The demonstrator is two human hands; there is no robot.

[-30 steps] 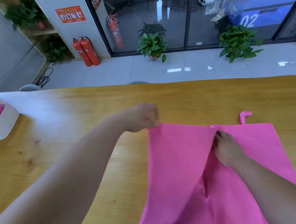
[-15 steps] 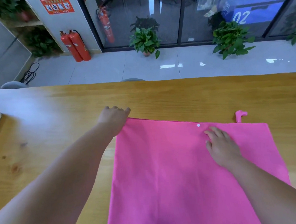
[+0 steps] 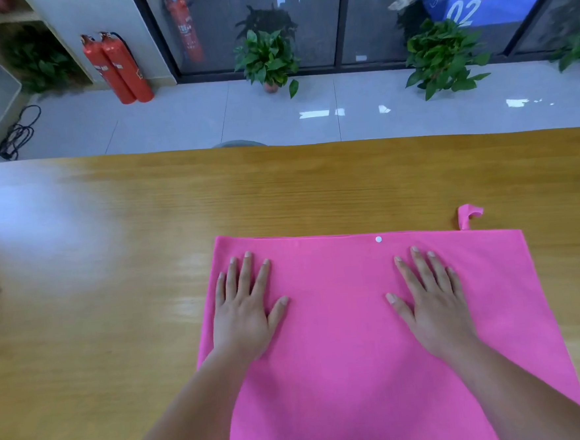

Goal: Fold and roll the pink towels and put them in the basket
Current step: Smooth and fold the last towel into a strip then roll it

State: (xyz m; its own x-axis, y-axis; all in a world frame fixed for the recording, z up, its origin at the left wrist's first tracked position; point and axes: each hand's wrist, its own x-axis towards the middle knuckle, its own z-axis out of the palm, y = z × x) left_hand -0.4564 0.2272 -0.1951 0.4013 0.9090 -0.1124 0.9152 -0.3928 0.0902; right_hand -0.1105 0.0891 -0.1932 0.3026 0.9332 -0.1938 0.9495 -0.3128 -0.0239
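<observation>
Bare left forearm (image 3: pixel 189 419), bare right forearm (image 3: pixel 524 396), left hand (image 3: pixel 244 322), right hand (image 3: pixel 434 309), short pale-tipped fingernails (image 3: pixel 248 255)

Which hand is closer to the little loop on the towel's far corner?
Right. The right hand lies flat on the towel, left of and below the loop; the left hand rests by the opposite edge.

Probably an office: fire extinguishers (image 3: pixel 116 68), glass doors (image 3: pixel 370 15) (potted plants (image 3: pixel 267 60) alongside).
</observation>
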